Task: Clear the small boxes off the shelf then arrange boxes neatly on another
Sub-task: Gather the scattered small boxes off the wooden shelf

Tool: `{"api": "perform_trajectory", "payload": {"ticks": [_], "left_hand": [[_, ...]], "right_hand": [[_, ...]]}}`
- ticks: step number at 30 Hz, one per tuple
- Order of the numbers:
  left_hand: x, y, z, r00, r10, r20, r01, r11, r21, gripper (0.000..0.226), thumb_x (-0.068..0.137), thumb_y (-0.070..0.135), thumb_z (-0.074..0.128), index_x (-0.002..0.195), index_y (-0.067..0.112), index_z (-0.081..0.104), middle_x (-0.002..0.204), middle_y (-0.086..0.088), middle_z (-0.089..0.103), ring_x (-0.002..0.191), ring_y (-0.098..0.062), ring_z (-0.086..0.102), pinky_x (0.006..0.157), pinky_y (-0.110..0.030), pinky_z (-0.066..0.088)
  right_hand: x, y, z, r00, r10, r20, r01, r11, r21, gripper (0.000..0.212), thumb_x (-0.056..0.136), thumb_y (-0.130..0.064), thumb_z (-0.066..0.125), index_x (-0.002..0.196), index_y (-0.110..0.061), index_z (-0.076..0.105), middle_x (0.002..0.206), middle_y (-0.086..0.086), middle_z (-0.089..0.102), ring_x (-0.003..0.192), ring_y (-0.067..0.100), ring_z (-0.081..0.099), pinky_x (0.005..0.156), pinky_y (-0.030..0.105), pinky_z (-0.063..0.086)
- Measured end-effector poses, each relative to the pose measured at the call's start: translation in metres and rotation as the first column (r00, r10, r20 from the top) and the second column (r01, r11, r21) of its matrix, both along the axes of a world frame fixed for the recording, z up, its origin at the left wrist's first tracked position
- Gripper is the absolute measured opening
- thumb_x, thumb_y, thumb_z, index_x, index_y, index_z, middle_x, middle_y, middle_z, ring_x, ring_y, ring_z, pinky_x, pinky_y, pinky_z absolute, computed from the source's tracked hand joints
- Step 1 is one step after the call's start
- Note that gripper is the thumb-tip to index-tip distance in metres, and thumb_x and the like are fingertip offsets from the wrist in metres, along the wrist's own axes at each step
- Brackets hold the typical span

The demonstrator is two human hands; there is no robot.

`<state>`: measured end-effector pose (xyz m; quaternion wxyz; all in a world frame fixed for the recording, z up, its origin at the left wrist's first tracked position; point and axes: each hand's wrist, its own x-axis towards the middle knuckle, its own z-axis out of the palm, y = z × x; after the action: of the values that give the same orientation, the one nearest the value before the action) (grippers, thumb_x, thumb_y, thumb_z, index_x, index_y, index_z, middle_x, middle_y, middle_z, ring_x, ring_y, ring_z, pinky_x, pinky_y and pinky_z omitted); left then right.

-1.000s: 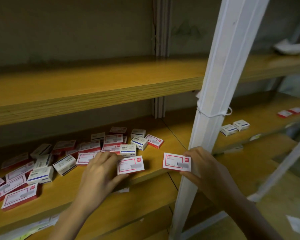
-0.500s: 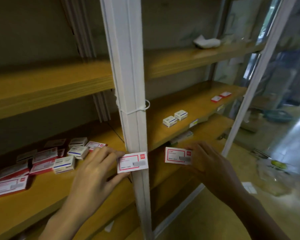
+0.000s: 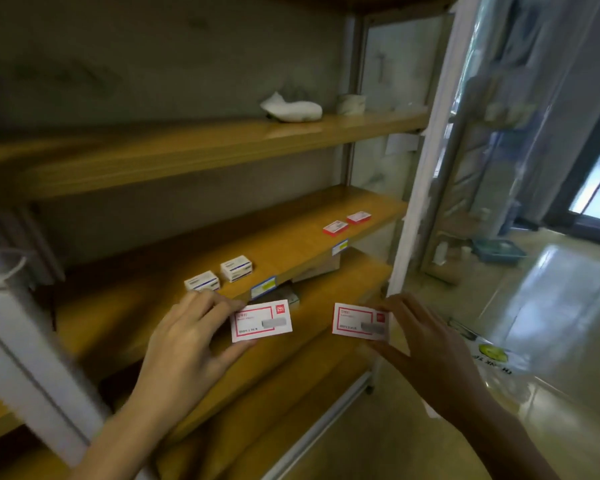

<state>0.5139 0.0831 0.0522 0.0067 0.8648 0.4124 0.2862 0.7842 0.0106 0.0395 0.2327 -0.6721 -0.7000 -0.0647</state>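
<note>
Small boxes are what both hands carry, one each, held in the air before the front edge of the shelving. The left hand (image 3: 184,344) pinches the left box (image 3: 261,320) by its near short end. Its fingers (image 3: 219,303) curl over the top edge and the thumb presses from below, so the white face with its red border looks up at the camera. The right hand (image 3: 426,344) grips the right box (image 3: 359,321) the same way by its far short end, fingers (image 3: 397,303) on top and thumb under. The two boxes are level with each other and apart, with a gap between them.

On the middle shelf (image 3: 291,244), two blue-striped boxes (image 3: 236,268) sit side by side near the front edge, just beyond the left hand. Two red-sided boxes (image 3: 335,227) lie flat close together near the shelf's front right corner. Small labels (image 3: 263,286) are stuck on that shelf's front edge. Below it runs the lower shelf (image 3: 343,289), with something dark tucked under the middle shelf's edge that is too blurred to tell.

The upper shelf (image 3: 222,140) carries a crumpled white cloth (image 3: 291,109) towards its right end. A white post (image 3: 426,150) stands at the right end of the shelving, and beyond it is a glossy floor (image 3: 551,323).
</note>
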Motion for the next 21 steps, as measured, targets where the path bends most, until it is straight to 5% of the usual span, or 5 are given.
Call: {"api": "perform_trajectory", "payload": {"ticks": [14, 21], "left_hand": [[0.181, 0.133, -0.017, 1.0, -0.005, -0.017, 0.005, 1.0, -0.014, 0.046, 0.068, 0.039, 0.072, 0.106, 0.015, 0.064, 0.097, -0.001, 0.064, 0.087, -0.017, 0.054, 0.059, -0.023, 0.041], [0.257, 0.215, -0.022, 0.998, 0.052, 0.021, -0.051, 0.998, -0.026, 0.048, 0.073, 0.042, 0.069, 0.115, 0.021, 0.06, 0.109, 0.003, 0.06, 0.098, -0.014, 0.05, 0.066, -0.018, 0.036]], "right_hand": [[0.184, 0.109, -0.018, 0.996, -0.078, 0.029, 0.08, 0.996, -0.045, 0.046, 0.072, -0.041, 0.069, 0.111, -0.022, 0.054, 0.111, -0.006, 0.056, 0.09, 0.006, 0.054, 0.062, 0.006, 0.034], [0.26, 0.198, -0.008, 0.998, -0.04, 0.048, 0.044, 0.994, -0.104, 0.047, 0.076, -0.046, 0.063, 0.117, -0.027, 0.049, 0.118, -0.008, 0.05, 0.097, 0.003, 0.048, 0.072, 0.016, 0.047]]}}
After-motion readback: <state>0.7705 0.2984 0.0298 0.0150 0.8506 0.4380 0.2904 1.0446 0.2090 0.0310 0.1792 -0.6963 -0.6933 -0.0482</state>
